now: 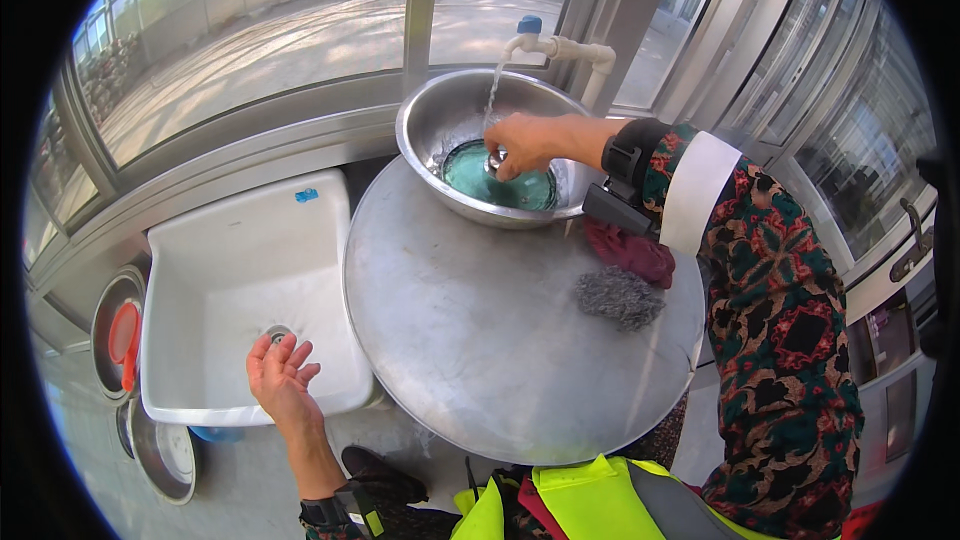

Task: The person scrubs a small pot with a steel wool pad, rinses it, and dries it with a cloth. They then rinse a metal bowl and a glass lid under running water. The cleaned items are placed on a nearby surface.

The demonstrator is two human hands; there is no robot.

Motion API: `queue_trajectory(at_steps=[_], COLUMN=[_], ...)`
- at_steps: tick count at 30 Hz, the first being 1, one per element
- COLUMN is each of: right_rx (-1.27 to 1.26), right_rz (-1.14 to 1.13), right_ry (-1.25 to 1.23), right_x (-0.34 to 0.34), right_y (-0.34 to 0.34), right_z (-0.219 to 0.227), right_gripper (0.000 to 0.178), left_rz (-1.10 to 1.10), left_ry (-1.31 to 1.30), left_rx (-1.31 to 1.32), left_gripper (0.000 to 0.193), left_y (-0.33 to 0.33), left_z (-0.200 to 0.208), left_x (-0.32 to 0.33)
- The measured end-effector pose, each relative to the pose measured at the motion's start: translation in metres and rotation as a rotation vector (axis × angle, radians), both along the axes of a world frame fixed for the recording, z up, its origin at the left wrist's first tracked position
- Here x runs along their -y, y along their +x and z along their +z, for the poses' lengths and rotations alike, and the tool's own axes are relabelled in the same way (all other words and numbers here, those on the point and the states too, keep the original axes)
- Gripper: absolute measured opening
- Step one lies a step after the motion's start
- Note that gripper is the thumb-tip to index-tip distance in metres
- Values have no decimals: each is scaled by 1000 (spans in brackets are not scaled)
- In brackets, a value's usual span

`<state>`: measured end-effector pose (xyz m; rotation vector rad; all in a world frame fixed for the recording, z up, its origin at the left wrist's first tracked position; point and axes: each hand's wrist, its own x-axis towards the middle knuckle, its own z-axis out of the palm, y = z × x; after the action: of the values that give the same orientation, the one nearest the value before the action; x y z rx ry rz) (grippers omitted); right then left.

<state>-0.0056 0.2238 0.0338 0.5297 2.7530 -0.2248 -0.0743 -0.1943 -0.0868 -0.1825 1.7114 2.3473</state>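
Note:
My right hand (pixel 523 143) reaches into a steel basin (pixel 420 115), its fingers closed on the metal knob of a round, greenish glass pot lid (pixel 470 180). The lid lies tilted inside the basin. From a white plastic tap with a blue handle (pixel 529 26), a stream of water (pixel 494 90) runs down beside that hand. Over the front of the white sink (pixel 200 290), my left hand (pixel 284 380) is held palm up, empty, with its fingers loosely apart.
The basin stands on a round metal tabletop (pixel 470 340). A dark red cloth (pixel 635 255) and a grey steel-wool-like scrubber (pixel 620 297) lie there. Left of the sink are steel bowls (pixel 165 455) and an orange-red ladle-shaped strainer (pixel 124 335). Windows (pixel 260 40) border the far side.

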Motion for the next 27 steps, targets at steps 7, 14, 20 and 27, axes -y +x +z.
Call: queue_trajectory(at_steps=[7,14,20,27], right_rx=[-163,-237,-332,-424], right_rz=[-29,-151,-59,-83], right_ry=[167,-17,98,149], right_x=[-31,-38,-38,-29], right_y=[-8,-15,-21,-18], right_z=[3,13,8,14], right_gripper=[26,31,32,37], left_rz=[-10,-32,-35,-46], left_ry=[2,-6,-15,-18], left_rx=[9,8,14,22], left_gripper=[38,37,38,38], left_y=[3,2,2,1], left_z=[3,2,2,0], left_x=[3,1,0,-2])
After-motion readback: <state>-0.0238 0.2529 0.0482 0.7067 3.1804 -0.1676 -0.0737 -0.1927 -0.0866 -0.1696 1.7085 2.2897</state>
